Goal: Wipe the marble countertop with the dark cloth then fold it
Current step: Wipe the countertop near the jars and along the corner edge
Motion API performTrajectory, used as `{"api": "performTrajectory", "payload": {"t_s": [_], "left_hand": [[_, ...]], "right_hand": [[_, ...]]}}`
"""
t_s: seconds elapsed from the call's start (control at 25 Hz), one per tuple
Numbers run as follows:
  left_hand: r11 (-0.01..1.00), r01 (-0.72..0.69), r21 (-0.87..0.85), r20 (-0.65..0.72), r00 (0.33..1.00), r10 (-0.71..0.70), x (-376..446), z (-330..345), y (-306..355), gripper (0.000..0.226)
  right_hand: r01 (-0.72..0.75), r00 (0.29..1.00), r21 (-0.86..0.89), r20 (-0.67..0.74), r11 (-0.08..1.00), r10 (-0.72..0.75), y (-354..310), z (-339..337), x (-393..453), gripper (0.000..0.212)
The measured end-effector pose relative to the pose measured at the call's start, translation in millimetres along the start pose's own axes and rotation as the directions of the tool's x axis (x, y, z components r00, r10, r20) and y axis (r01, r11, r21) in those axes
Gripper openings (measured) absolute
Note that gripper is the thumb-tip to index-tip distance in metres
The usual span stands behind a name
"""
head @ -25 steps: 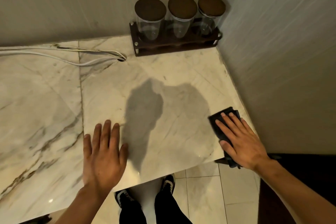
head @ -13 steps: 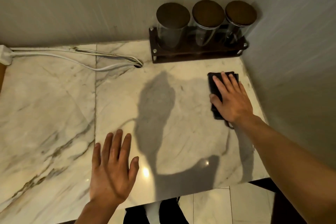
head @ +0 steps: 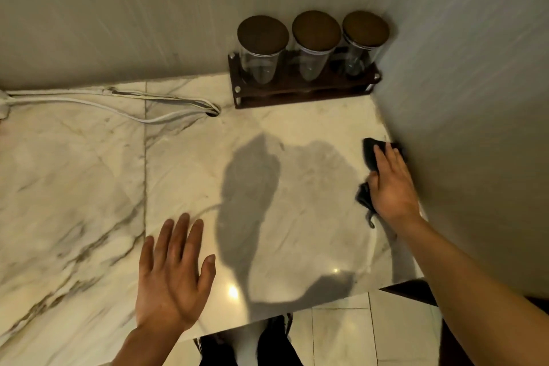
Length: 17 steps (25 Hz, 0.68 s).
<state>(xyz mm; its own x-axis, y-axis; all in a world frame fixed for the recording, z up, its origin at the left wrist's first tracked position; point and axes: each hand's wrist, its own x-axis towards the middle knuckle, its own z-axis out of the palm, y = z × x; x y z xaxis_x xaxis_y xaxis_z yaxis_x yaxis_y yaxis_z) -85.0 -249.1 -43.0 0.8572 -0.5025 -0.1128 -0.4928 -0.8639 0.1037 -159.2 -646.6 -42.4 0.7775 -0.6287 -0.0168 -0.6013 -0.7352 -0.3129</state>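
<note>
The white marble countertop (head: 89, 187) with grey-brown veins fills most of the view. A small dark cloth (head: 370, 152) lies flat at its right side, against the right wall. My right hand (head: 392, 184) presses down on the cloth, palm flat, fingers pointing away from me; most of the cloth is hidden under it, with dark edges showing in front of the fingers and beside the thumb. My left hand (head: 173, 273) rests flat on the marble near the front edge, fingers spread, holding nothing.
A dark wooden rack (head: 303, 92) with three lidded glass jars (head: 263, 51) stands in the back right corner. White cables (head: 113, 101) run along the back wall into a hole in the marble. Walls close the back and right sides. Floor tiles and my shoes show below the front edge.
My right hand has slid the cloth from near the jar rack back toward me and right, against the wall. One second ago it was at the front right edge. My left hand stayed flat.
</note>
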Motion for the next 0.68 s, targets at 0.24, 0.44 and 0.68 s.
{"api": "performTrajectory", "payload": {"t_s": [0.24, 0.44, 0.68], "left_hand": [[1.000, -0.003, 0.023, 0.005, 1.000, 0.003, -1.9, 1.7, -2.1, 0.063], [1.000, -0.019, 0.016, -0.008, 1.000, 0.019, -3.6, 2.0, -1.3, 0.064], [0.999, -0.032, 0.004, 0.001, 1.000, 0.032, -2.9, 4.3, -4.6, 0.066]], "right_hand": [[-0.080, 0.997, 0.043, 0.001, 0.996, 0.080, 27.2, -14.6, -114.5, 0.056], [-0.140, 0.990, 0.072, 0.022, 0.987, 0.139, 38.1, -21.6, -171.7, 0.062], [-0.172, 0.984, 0.046, 0.045, 0.984, 0.170, 42.0, -30.2, -205.7, 0.067]]}}
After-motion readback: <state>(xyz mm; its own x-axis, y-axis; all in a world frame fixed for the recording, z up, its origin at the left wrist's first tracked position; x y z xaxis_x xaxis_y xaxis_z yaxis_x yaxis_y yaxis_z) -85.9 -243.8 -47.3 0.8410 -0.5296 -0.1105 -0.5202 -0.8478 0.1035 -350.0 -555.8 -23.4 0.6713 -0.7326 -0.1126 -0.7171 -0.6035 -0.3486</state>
